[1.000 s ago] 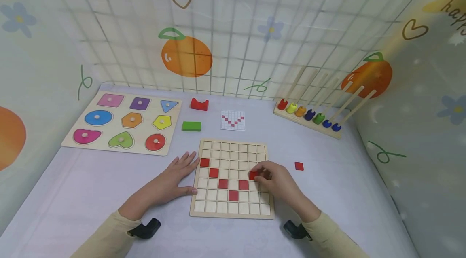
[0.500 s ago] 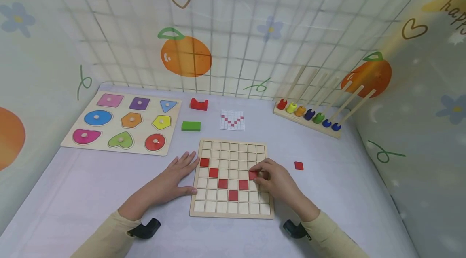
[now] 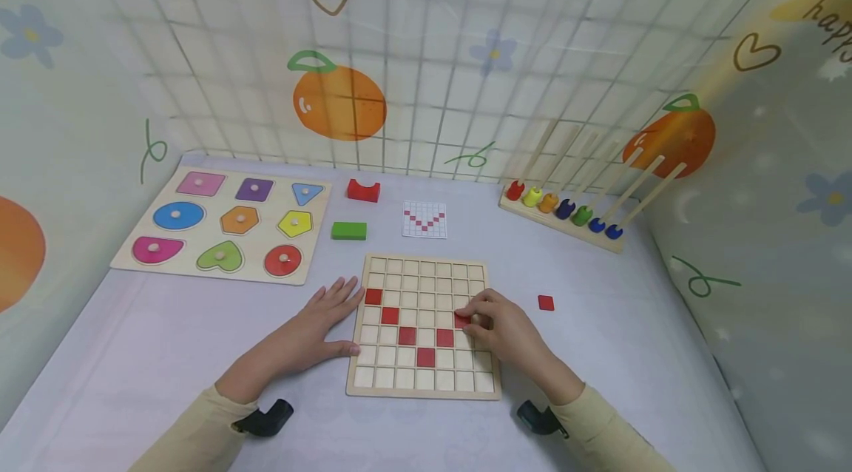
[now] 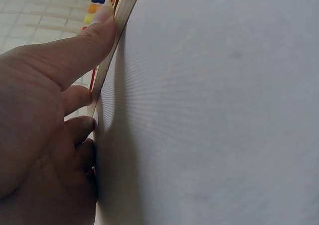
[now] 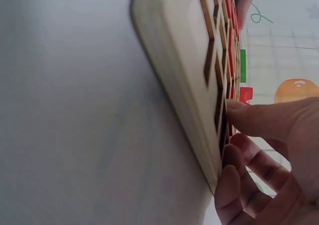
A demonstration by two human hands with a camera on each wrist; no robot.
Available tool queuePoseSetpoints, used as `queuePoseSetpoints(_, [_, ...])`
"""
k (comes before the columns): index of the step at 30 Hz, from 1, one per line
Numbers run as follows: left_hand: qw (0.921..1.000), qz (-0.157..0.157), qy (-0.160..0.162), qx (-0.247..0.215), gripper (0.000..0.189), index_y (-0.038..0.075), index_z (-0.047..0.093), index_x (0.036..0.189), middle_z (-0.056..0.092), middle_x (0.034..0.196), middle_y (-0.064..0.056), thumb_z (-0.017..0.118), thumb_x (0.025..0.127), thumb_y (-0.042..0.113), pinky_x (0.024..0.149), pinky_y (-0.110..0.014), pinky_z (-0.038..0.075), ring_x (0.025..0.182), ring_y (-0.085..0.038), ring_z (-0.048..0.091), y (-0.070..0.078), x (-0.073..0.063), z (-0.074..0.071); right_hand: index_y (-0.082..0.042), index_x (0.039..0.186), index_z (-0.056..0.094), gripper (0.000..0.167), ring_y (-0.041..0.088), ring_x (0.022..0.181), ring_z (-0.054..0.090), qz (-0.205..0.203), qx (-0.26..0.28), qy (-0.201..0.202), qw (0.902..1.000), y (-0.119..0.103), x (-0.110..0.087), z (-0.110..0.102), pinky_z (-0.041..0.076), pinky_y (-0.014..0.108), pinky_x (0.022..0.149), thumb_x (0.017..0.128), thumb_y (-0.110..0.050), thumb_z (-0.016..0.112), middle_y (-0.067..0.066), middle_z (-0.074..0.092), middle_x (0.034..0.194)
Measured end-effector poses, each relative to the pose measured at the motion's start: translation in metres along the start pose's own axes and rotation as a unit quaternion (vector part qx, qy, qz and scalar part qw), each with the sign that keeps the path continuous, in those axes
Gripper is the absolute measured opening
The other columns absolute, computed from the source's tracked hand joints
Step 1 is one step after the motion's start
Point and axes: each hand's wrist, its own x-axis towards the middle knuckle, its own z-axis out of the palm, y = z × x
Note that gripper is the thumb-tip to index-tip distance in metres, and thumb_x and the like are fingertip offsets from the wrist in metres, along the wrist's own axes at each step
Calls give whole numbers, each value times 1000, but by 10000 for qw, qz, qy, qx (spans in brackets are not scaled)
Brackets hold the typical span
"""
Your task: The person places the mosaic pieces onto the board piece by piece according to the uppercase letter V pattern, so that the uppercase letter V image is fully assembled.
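A wooden grid board lies on the table with several red square tiles set in its cells in a V-like pattern. My right hand is over the board's right side, thumb and index finger pinching one red tile at a cell; the fingers partly cover it. In the right wrist view, the thumb reaches in over the grid's dividers. My left hand lies with spread fingers at the board's left edge. Its thumb rests against the wooden rim in the left wrist view.
One loose red tile lies right of the board. Behind are a pattern card, a green block and a red arched block. A knobbed shape puzzle stands left, a bead peg rack right.
The red tile under my right fingers has gone from slightly tilted to lying flatter in its cell. My left hand has stayed in place.
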Motion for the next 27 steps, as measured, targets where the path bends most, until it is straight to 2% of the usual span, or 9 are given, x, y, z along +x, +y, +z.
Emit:
queuePoseSetpoints(12, [10000, -45, -27, 18, 96, 14, 31, 161, 17, 170, -8, 81, 85, 44, 126, -53, 10, 157, -31, 7, 0, 0, 0, -23, 114, 77, 31, 11, 77, 53, -207, -87, 22, 9997, 3, 0, 0, 47, 22, 63, 85, -15, 84, -10, 59, 101])
queuePoseSetpoints(20, [10000, 0, 7, 58, 97, 15, 31, 161, 17, 170, -7, 81, 84, 45, 126, -53, 10, 157, -31, 7, -2, 1, 2, -20, 118, 74, 32, 13, 78, 55, -114, 242, -45, 9996, 2, -5, -8, 49, 23, 61, 88, -14, 81, -4, 62, 101])
queuePoseSetpoints(27, [10000, -25, -5, 73, 97, 16, 30, 161, 16, 170, -6, 80, 85, 46, 126, -53, 10, 157, -30, 6, -3, 1, 3, -21, 118, 75, 30, 11, 77, 54, 14, 112, 182, 9998, 8, -8, -13, 51, 23, 62, 89, -16, 81, -6, 61, 98])
